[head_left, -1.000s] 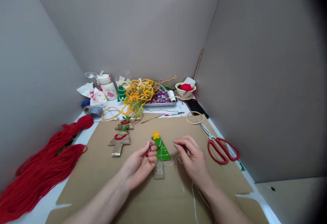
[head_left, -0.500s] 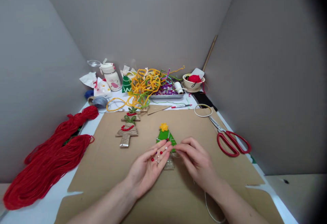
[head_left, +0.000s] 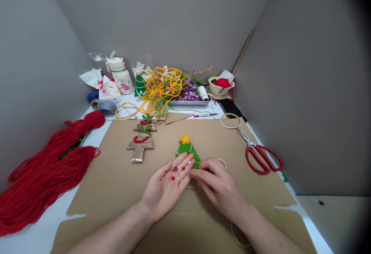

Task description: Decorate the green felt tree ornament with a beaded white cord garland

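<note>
My left hand (head_left: pixel 165 188) lies palm up with fingers stretched out. On it rest loose beads: red beads (head_left: pixel 183 168), a purple bead (head_left: pixel 175 169), a white bead (head_left: pixel 189 163) and a few clear ones. My right hand (head_left: pixel 218 184) is closed in a pinch at the left fingertips, on a thin white string (head_left: pixel 236 236) that trails below the wrist. Its pinched end is too small to make out. Behind the hands lies a green tree ornament (head_left: pixel 194 155) with a yellow flower (head_left: pixel 184 139) on top and a white strand across it. My hands cover its lower part.
Twine-wrapped tree ornaments (head_left: pixel 141 144) lie left on the cardboard (head_left: pixel 104 184). Red scissors (head_left: pixel 261 157) and a hoop (head_left: pixel 231 121) lie right. Red yarn (head_left: pixel 55 180) fills the left. Behind stand a bottle (head_left: pixel 123 78), yellow yarn (head_left: pixel 162 88), a bead tray (head_left: pixel 188 102) and a bowl (head_left: pixel 218 90).
My right pinch has moved left and slightly down, to the left hand's fingertips. The purple bead shows more clearly in the palm. The whole view has shifted slightly.
</note>
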A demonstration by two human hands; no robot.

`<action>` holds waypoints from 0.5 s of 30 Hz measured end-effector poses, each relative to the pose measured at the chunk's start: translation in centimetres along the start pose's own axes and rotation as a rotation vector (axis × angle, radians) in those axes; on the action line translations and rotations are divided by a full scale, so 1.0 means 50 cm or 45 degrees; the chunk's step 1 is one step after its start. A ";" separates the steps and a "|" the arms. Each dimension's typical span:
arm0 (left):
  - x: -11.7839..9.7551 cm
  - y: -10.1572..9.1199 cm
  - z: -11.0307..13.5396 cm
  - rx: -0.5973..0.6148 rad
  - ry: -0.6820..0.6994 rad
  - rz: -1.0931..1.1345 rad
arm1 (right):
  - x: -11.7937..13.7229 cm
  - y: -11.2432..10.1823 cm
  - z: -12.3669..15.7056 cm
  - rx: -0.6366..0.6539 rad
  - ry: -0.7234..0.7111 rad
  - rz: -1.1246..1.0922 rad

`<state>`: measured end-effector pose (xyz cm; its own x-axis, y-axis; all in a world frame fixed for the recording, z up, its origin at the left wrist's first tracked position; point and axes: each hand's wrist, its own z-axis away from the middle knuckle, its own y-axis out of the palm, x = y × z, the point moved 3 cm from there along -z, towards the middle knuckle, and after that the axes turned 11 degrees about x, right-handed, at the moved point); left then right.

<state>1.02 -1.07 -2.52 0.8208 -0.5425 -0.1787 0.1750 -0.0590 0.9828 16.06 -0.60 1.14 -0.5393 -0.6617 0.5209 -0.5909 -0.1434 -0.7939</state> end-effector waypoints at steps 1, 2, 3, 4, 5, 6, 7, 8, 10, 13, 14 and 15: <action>0.000 -0.001 -0.001 0.009 -0.003 0.002 | 0.000 0.001 0.000 0.000 0.000 0.010; 0.000 -0.001 -0.001 0.017 -0.006 0.002 | 0.000 0.003 0.000 0.000 0.002 0.021; 0.000 -0.002 -0.002 0.024 -0.007 0.002 | -0.001 0.005 0.000 0.002 0.007 0.032; 0.001 -0.002 -0.002 0.031 -0.007 0.000 | -0.001 0.007 0.000 0.002 0.011 0.040; 0.001 -0.003 -0.002 0.039 -0.007 -0.004 | -0.001 0.009 -0.001 0.007 0.014 0.044; 0.002 -0.003 -0.002 0.048 -0.007 -0.009 | -0.002 0.011 -0.001 0.011 0.013 0.042; 0.002 -0.003 -0.002 0.054 -0.007 -0.016 | -0.002 0.012 -0.002 0.014 0.008 0.038; 0.002 -0.004 -0.002 0.062 -0.009 -0.023 | -0.002 0.013 -0.002 0.016 0.003 0.033; 0.003 -0.004 -0.002 0.077 -0.014 -0.034 | -0.002 0.014 -0.003 0.012 -0.005 0.025; 0.003 -0.004 -0.002 0.082 -0.015 -0.029 | -0.001 0.012 -0.002 -0.009 -0.008 0.029; 0.003 -0.004 -0.001 0.082 -0.016 -0.024 | 0.000 0.012 -0.002 -0.015 -0.010 0.031; 0.003 -0.004 -0.001 0.081 -0.016 -0.021 | 0.000 0.012 -0.001 -0.019 -0.010 0.031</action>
<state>1.15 -1.10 -2.75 0.8110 -0.5517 -0.1946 0.1531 -0.1209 0.9808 15.68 -0.65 0.66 -0.5491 -0.6705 0.4989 -0.5864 -0.1163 -0.8016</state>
